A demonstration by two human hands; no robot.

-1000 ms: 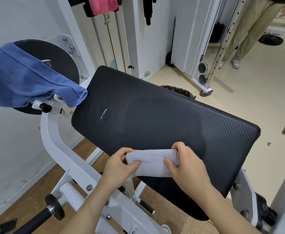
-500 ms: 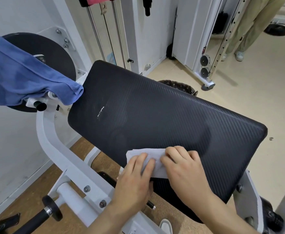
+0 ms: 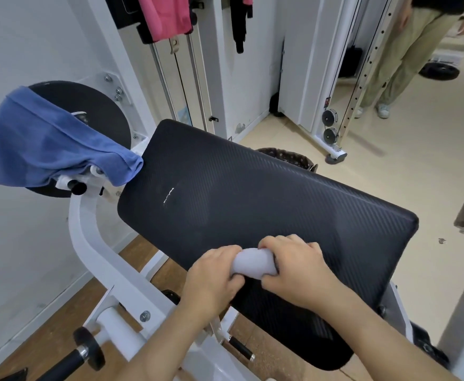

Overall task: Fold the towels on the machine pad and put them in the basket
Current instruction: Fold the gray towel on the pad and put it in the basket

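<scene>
Grey towel (image 3: 254, 264) on the machine pad (image 3: 252, 193), gripped by 2 hands.
Its long axis follows the pad's near edge; left hand (image 3: 211, 281) and right hand (image 3: 298, 273) clasp its ends. Blue towel (image 3: 54, 144) beside the pad's left end, basket (image 3: 288, 158) behind the pad.

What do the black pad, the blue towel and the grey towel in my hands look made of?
Black pad: likely vinyl or faux leather over padding; slight sheen, fine diagonal ribbing.
Blue towel: soft matte cloth, perhaps microfibre or terry; drapes in folds, stitched hem.
Grey towel, gripped by left hand and right hand: soft matte fabric, bunched into a roll; weave too blurred to tell.
</scene>
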